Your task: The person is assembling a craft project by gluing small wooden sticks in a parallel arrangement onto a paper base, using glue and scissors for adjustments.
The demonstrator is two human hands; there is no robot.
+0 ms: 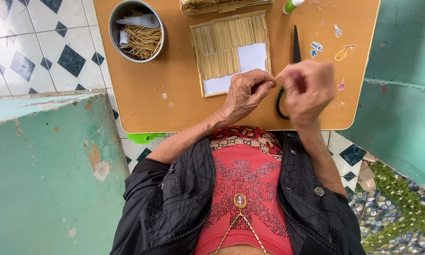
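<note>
My left hand and my right hand meet over the near edge of a small wooden table, pinching one thin wooden stick between their fingertips. Just beyond my left hand lies a white card panel partly covered with rows of glued sticks. Black scissors lie under my right hand, their loop handle showing between my hands.
A round metal bowl at the table's far left holds loose sticks and a white glue bottle. A stack of stick panels and a green-capped tube sit at the far edge. Stickers dot the right side. Green walls flank the table.
</note>
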